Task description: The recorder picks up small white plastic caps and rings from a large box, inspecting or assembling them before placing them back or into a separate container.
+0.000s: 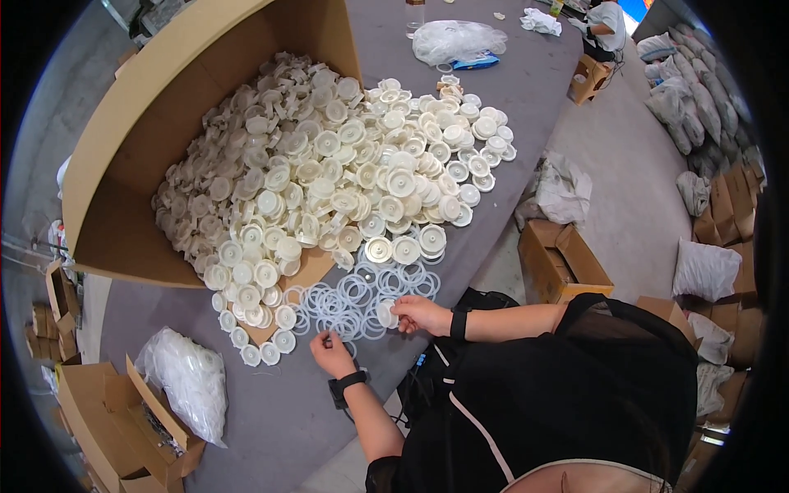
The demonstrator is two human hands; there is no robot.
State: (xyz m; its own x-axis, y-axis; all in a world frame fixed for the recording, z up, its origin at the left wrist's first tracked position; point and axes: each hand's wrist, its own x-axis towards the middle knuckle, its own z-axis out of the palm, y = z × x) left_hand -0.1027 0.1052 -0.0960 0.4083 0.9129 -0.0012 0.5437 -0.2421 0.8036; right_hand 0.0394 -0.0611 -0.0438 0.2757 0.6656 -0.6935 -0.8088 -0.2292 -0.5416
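Between my two hands, at the table's near edge, lies a heap of thin translucent plastic rings [353, 294]. My right hand [421, 315] grips a round white plastic cap [386, 313] by its edge, at the right side of the heap. At the heap's near side, my left hand [332, 355] has its fingertips pinched together. Whatever they hold, if anything, is too small to make out. Just beyond the rings spreads a large pile of white plastic caps [353, 172], some in a row of their own along the near left.
A big cardboard box [140, 177] lies on its side on the grey table [255, 419], caps spilling out. Plastic bags [182, 380] and an open carton [107, 419] stand near left. Another carton [563, 261] is on the floor to the right. A person [606, 29] sits far right.
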